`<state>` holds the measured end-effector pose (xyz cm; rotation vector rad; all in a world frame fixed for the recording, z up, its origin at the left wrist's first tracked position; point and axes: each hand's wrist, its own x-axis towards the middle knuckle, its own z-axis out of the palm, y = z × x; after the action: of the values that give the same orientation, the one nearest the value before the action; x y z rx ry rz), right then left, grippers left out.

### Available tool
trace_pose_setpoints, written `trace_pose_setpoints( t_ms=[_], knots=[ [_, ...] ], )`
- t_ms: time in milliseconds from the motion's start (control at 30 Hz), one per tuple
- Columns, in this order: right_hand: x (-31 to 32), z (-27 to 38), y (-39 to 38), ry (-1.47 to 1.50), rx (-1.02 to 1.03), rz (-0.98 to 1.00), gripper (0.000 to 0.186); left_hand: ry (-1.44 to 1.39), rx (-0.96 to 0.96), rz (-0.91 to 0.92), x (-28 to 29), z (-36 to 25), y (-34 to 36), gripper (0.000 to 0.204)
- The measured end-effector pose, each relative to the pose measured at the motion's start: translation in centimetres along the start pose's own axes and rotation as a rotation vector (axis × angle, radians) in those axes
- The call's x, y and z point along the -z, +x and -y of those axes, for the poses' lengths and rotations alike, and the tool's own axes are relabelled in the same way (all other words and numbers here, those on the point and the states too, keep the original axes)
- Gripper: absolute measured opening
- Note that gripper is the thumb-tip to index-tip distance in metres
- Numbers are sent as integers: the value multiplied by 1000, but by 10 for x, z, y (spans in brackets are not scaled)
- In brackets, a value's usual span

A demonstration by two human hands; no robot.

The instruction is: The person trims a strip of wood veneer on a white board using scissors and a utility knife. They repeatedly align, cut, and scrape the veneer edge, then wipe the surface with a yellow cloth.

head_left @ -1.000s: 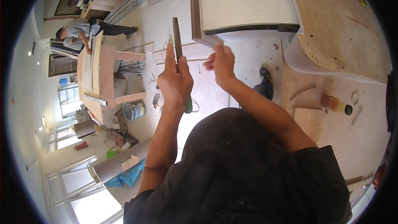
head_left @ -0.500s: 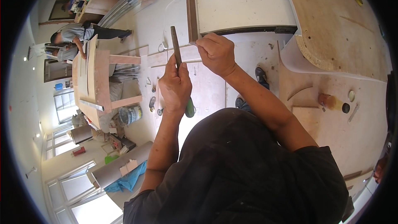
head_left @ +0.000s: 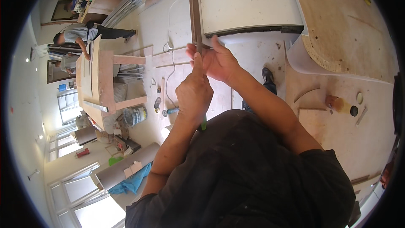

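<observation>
My left hand is closed round a dark metal file with a green handle, which points up toward the brown edge strip of a white panel. My right hand has its fingers apart beside and partly behind the file, near the strip's lower end; its fingertips are slightly blurred, and whether they touch either one is unclear.
A curved plywood piece lies at upper right, above a brown bottle. On the left, a co-worker bends at a wooden bench, near a bucket. A cord and small tools lie on the floor.
My left hand has moved rightward with the file, bringing it in line with the edge strip. My right hand, closed at the corner half a second ago, has opened beside the file.
</observation>
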<state>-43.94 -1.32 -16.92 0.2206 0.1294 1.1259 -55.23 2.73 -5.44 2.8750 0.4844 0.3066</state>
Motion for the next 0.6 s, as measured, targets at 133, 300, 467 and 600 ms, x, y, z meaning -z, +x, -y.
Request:
trace_pose_setpoints(
  t_ms=[133, 300, 467, 600],
  knots=[
    [-2, -9, 12, 19, 92, -142, 51, 49, 53, 63, 3, -1, 4, 45],
    [21, -9, 24, 59, -12, 68, 47, 105, -13, -4, -9, 13, 34, 44],
    [12, -11, 23, 25, 68, -39, 42, 144, 61, 119, -1, 3, 21, 50],
    [9, -12, 22, 24, 87, -53, 40, 116, 95, 124, 0, 0, 15, 43]
  ],
)
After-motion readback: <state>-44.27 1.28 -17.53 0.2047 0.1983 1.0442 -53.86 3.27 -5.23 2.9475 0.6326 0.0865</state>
